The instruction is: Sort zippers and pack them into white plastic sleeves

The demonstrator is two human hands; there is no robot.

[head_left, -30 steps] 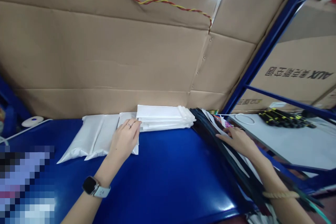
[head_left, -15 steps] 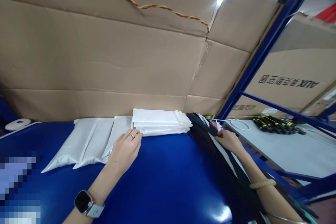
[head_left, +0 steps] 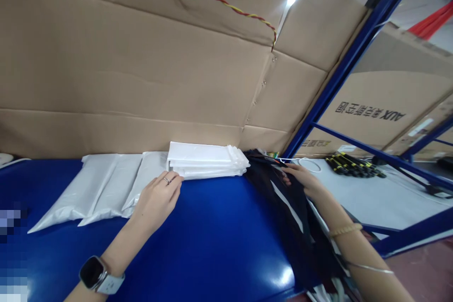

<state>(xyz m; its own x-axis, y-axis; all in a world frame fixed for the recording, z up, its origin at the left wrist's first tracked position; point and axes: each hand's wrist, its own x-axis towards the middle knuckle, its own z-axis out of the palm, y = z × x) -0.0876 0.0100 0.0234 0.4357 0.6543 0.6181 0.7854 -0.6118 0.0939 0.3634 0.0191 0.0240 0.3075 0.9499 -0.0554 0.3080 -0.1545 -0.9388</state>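
The black letters "AUX" point(head_left: 393, 115) stand upside down on a large brown cardboard box point(head_left: 389, 87), above the far edge of the pale grey worktop point(head_left: 371, 200) at right; the black Chinese characters "奥克斯空调" point(head_left: 356, 111) share their line, likewise inverted; lower, near that far edge, a second printed line point(head_left: 316, 143), partly yellow, is illegible, as is the small white rectangular label point(head_left: 347, 148) beside it.

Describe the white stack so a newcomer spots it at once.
Find the blue tabletop below the cardboard wall. At its back, between white pouches on the left and dark cloth on the right, sits the white stack, by the left hand. Unlike the pouches, laid side by side, it's piled in layers.
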